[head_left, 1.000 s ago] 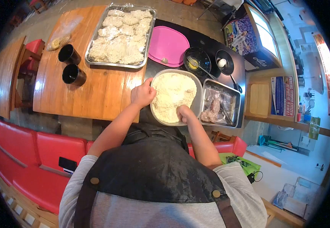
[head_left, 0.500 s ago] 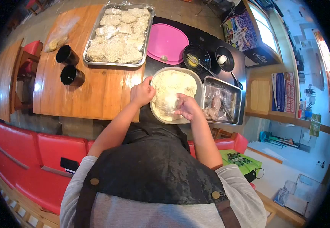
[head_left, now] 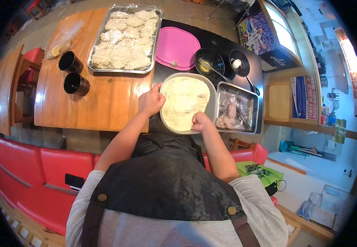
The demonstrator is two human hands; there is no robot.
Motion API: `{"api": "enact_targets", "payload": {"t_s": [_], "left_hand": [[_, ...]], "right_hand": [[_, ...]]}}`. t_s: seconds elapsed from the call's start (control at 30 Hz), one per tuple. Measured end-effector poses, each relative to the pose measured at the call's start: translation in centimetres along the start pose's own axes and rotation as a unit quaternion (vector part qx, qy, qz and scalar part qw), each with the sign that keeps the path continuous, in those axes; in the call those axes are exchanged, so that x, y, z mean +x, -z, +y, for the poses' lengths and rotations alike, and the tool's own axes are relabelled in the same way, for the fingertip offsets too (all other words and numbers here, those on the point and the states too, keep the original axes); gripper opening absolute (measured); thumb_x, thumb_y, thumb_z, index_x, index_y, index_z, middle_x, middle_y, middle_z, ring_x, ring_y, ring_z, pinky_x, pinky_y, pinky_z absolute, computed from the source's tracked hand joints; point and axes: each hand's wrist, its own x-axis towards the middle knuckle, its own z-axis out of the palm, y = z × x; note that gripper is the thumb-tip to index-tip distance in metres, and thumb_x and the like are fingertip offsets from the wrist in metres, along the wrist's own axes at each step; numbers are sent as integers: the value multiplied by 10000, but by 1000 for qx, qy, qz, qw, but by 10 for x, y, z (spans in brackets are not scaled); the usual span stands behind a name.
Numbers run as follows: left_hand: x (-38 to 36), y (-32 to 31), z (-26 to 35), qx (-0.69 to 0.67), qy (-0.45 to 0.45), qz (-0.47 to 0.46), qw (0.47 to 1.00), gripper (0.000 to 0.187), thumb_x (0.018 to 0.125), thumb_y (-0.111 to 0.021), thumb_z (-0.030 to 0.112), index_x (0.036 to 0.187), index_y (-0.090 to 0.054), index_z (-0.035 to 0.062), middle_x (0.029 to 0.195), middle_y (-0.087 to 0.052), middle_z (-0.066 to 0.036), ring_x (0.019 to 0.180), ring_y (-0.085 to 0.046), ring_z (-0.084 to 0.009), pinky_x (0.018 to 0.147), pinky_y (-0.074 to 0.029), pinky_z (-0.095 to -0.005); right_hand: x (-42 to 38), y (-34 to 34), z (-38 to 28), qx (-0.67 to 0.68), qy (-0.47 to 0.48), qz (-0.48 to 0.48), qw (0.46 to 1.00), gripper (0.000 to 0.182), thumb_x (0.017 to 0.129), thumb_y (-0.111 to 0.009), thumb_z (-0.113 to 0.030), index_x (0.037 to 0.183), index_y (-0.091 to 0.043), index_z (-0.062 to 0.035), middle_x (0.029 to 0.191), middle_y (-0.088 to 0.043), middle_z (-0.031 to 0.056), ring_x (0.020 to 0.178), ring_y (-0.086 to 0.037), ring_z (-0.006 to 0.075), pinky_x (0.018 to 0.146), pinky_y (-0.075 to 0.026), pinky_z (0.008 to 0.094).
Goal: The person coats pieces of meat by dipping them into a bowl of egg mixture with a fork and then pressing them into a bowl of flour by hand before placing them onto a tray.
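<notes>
A pale plastic tub [head_left: 214, 103] full of cream-coloured breadcrumbs [head_left: 184, 96] stands right in front of me. My left hand [head_left: 151, 101] is closed around its left rim. At the near right side of the tub, my right hand [head_left: 202, 122] has its fingers curled down at the crumbs; whatever they hold is hidden. A low mound shows in the middle of the crumbs. Close by on the right is a metal tray [head_left: 255, 108] holding pieces of raw meat [head_left: 226, 120] on plastic film.
A large tray [head_left: 91, 65] of breaded pieces [head_left: 125, 39] lies at the back left, near two black cups [head_left: 76, 84]. Behind the tub are a pink lid [head_left: 178, 47], a black bowl with a fork [head_left: 210, 66] and a small black pan holding an egg [head_left: 236, 64].
My right hand has drawn back toward the tub's near edge, and its fingers have curled in. Crumbs now cover the whitish patch in the middle. The left hand stays on the rim.
</notes>
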Motion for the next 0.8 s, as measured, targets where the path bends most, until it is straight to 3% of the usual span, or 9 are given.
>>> {"api": "enact_targets", "payload": {"t_s": [0.13,0.2,0.37,0.4,0.47,0.53,0.57,0.63,0.8], "left_hand": [[-1,3,2,2,-5,8,1000,357,720,-537,166,1071,-546,103,576,-586,-77,537,-591,-263,523,-461,-394],[0,5,2,0,7,-5,1000,369,724,-526,188,1083,-543,108,595,-597,-94,561,-595,-290,544,-467,-415],[0,5,2,4,23,-31,999,382,730,-509,212,1100,-536,121,619,-609,-110,592,-601,-315,569,-471,-438],[0,5,3,1,21,-28,999,385,731,-508,211,1104,-533,123,615,-608,-107,591,-601,-311,569,-470,-434],[0,5,4,-3,16,-27,1000,388,731,-507,210,1109,-530,125,611,-606,-103,590,-601,-307,568,-470,-431],[0,4,3,0,27,-41,999,391,731,-509,199,1113,-526,120,605,-602,-94,579,-597,-297,560,-467,-420],[0,3,2,1,25,-43,999,391,731,-509,199,1113,-526,120,605,-602,-94,579,-597,-297,560,-467,-420],[0,3,1,9,12,-29,999,386,732,-510,189,1109,-527,114,604,-600,-86,570,-593,-291,553,-464,-414],[-2,4,1,-6,2,-14,1000,374,728,-516,169,1096,-529,102,592,-588,-90,553,-587,-286,534,-453,-410]], "right_hand": [[0,20,-13,23,12,-24,999,493,568,-303,107,1034,-459,67,1059,-528,230,914,-554,367,740,-502,512],[-39,4,-21,-102,97,1,990,490,645,-327,70,1123,-431,39,1074,-536,196,913,-564,340,740,-508,492],[-62,-15,-35,-140,124,-10,982,344,767,-415,-40,1098,-507,-47,1012,-587,98,895,-582,240,666,-504,396],[-54,-16,-33,-292,260,64,918,300,770,-429,-50,1050,-529,-13,966,-593,127,876,-580,263,714,-491,394],[-48,-27,-26,-486,480,163,712,195,774,-456,-75,889,-579,23,912,-587,170,866,-551,325,834,-423,381],[-53,-56,-19,-562,596,122,561,193,770,-478,-102,888,-596,-6,915,-578,185,881,-530,351,816,-422,385],[-52,-71,-12,-577,604,87,543,180,763,-504,-127,881,-595,-25,895,-560,164,917,-510,326,834,-394,411],[-58,-87,0,-648,630,67,422,160,758,-534,-157,859,-581,-43,896,-524,135,930,-489,301,834,-367,432],[-55,-68,-4,-660,572,133,468,154,756,-558,-184,858,-559,-69,957,-480,115,957,-449,293,807,-355,436]]}}
